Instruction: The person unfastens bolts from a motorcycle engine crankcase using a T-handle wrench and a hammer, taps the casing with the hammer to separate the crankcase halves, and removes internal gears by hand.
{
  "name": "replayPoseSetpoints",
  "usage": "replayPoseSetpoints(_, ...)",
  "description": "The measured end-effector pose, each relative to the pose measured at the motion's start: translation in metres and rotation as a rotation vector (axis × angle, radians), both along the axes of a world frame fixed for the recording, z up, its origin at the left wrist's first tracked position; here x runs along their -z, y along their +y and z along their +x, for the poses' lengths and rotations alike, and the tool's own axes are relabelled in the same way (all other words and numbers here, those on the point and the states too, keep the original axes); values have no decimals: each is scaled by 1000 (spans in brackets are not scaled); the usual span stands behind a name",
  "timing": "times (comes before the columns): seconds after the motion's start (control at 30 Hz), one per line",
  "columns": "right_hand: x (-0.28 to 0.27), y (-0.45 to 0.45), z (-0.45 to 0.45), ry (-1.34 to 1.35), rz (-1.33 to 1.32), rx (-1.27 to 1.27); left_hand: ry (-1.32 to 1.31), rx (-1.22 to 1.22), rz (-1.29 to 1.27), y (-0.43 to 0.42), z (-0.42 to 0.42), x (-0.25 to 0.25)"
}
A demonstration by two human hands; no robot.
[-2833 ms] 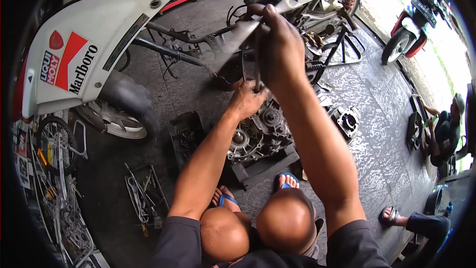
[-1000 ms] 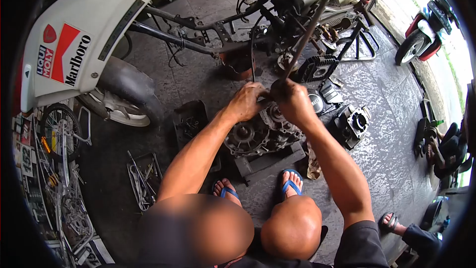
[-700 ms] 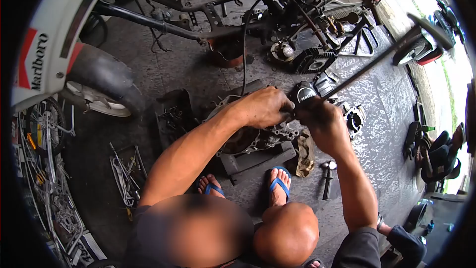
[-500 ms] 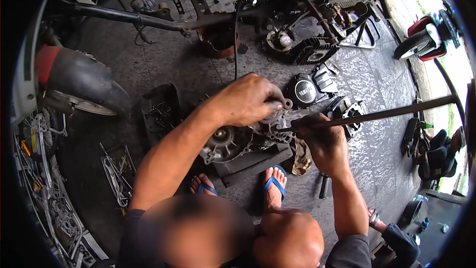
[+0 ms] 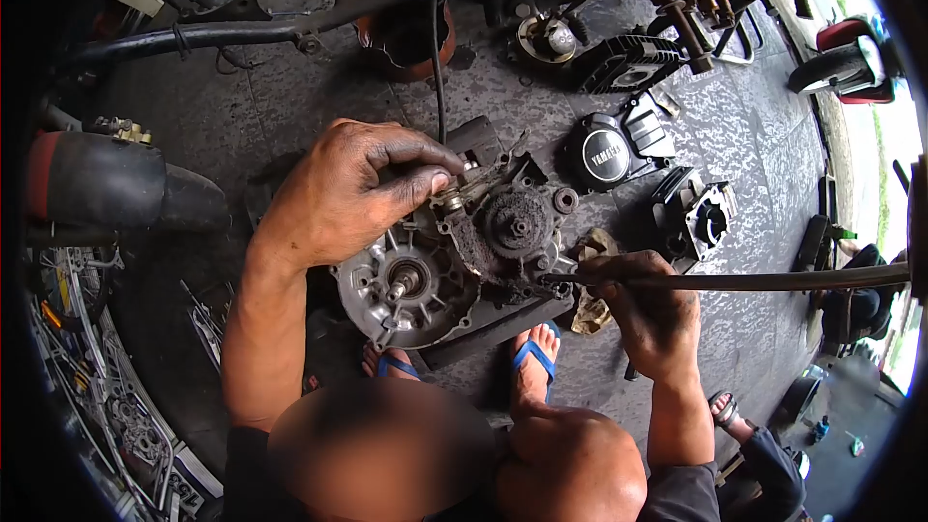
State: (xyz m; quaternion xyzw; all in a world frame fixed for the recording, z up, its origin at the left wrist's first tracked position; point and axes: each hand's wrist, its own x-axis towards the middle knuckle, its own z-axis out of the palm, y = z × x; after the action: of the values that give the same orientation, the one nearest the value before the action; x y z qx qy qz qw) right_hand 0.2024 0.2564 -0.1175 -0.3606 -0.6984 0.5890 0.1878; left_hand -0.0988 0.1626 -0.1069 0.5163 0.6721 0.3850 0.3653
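A greasy engine (image 5: 406, 290) lies on a dark block on the floor, its round housing at left and a dirt-caked sprocket area (image 5: 517, 222) at right. My left hand (image 5: 338, 188) is closed on the engine's upper edge, thumb and fingers curled together by a small metal fitting. In my right hand (image 5: 652, 314) is the shaft of a long T-handle wrench (image 5: 773, 280), gripped near its working end. That end meets the lower right of the engine, by the sprocket area. The wrench's crossbar is at the far right of the head view.
A Yamaha engine cover (image 5: 606, 155) and a cylinder block (image 5: 710, 222) lie to the right. A crumpled brown rag (image 5: 593, 311) is beneath my right hand. The motorcycle frame (image 5: 213, 34) spans the top, above an orange-brown container (image 5: 411, 48). Another person's foot (image 5: 723, 408) shows lower right.
My left hand has moved left from the engine's right end to its upper middle, uncovering the sprocket area. The wrench has swung nearer level, still in my right hand. The whole view has shifted.
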Motion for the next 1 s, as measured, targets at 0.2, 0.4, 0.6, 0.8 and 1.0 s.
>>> replayPoseSetpoints(0.2, 1, 6, 5, -119, -36, -111, 8, 21, 75, 5, 5, 1)
replayPoseSetpoints(0.4, -2, -2, 4, -144, -15, -97, 40, 74, 138, 4, 12, -17)
replayPoseSetpoints(0.6, -10, 3, 21, -487, 723, -480, -64, 362, 486, 35, 78, -50)
replayPoseSetpoints(0.8, 27, -1, 46, -380, 582, -254, -19, 702, 701, 50, 110, -100)
replayPoseSetpoints(1.0, -53, -26, 1, -72, 361, -68, 133, 313, 545, 30, 112, -110)
